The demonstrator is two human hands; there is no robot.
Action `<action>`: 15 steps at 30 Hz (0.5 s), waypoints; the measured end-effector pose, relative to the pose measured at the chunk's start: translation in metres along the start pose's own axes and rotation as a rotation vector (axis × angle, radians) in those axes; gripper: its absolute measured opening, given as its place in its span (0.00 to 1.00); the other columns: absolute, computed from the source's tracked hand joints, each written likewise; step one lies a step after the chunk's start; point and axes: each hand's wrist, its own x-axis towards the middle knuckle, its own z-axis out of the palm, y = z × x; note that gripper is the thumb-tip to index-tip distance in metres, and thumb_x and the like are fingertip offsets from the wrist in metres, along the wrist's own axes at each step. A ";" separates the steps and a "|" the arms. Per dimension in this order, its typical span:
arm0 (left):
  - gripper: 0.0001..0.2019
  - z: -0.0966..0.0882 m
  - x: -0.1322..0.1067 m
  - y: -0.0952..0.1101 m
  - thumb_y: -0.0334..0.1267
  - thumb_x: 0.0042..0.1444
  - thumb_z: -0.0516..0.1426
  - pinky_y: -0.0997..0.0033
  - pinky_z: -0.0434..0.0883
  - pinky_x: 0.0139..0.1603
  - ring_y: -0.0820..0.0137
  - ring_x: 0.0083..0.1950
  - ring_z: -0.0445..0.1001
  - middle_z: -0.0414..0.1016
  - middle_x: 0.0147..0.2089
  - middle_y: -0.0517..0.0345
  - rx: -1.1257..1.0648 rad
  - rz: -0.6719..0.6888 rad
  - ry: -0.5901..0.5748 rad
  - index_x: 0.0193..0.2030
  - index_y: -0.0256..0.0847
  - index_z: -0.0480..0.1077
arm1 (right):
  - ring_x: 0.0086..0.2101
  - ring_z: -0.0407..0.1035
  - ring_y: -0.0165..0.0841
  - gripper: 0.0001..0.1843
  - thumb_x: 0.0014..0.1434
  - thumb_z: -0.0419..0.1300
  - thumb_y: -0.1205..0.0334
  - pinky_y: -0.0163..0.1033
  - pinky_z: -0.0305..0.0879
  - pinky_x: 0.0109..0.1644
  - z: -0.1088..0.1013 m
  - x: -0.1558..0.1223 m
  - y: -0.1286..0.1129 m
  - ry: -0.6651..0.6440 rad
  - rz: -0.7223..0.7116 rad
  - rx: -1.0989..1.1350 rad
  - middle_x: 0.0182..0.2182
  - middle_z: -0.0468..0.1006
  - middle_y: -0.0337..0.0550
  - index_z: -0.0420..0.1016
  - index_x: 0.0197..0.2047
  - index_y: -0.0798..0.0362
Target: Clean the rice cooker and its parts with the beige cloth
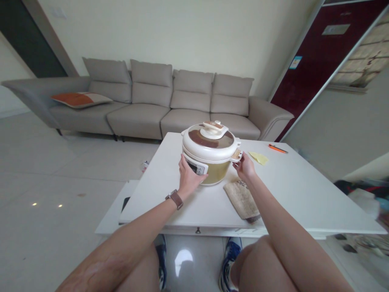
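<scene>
A white and gold electric pressure cooker (217,172) stands on the white coffee table (291,190), its round lid (209,148) in place with a handle on top. My left hand (189,175) grips the cooker's front around the control panel (197,167), thumb at the panel's lower right edge. With its fingers curled, my right hand (244,167) holds the side handle (236,155) at the cooker's right. A folded beige towel (241,198) lies on the table just below my right wrist.
A yellow cloth (258,158) and an orange utility knife (277,149) lie on the table's right side. A grey sofa (191,101) with an orange and white cushion (80,99) stands behind. At the table's front edge is a drawer knob (198,230), above my shoes.
</scene>
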 end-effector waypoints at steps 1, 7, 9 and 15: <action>0.72 0.000 0.000 0.000 0.42 0.39 0.76 0.43 0.52 0.78 0.41 0.79 0.47 0.44 0.76 0.35 -0.007 0.003 0.001 0.80 0.45 0.30 | 0.23 0.68 0.27 0.10 0.69 0.55 0.57 0.32 0.63 0.26 0.003 0.001 -0.001 -0.007 0.004 0.018 0.26 0.79 0.32 0.71 0.36 0.48; 0.72 0.002 0.000 0.000 0.41 0.37 0.76 0.45 0.54 0.78 0.41 0.78 0.49 0.45 0.75 0.35 -0.013 0.013 0.023 0.79 0.45 0.31 | 0.18 0.63 0.25 0.12 0.71 0.53 0.60 0.30 0.54 0.18 0.013 -0.001 -0.002 -0.005 0.007 0.096 0.23 0.76 0.30 0.69 0.34 0.49; 0.72 0.003 0.001 -0.001 0.42 0.36 0.77 0.45 0.55 0.78 0.41 0.78 0.51 0.46 0.74 0.34 0.000 0.027 0.030 0.79 0.43 0.32 | 0.17 0.61 0.24 0.11 0.70 0.55 0.60 0.29 0.51 0.17 0.014 -0.004 -0.002 0.002 -0.005 0.113 0.21 0.74 0.29 0.68 0.33 0.49; 0.74 -0.011 0.017 -0.015 0.42 0.32 0.78 0.45 0.55 0.78 0.41 0.78 0.52 0.48 0.75 0.34 -0.017 0.052 -0.007 0.79 0.43 0.35 | 0.13 0.50 0.21 0.13 0.65 0.58 0.62 0.26 0.45 0.14 0.019 -0.020 -0.001 -0.020 -0.035 0.075 0.16 0.66 0.27 0.62 0.28 0.50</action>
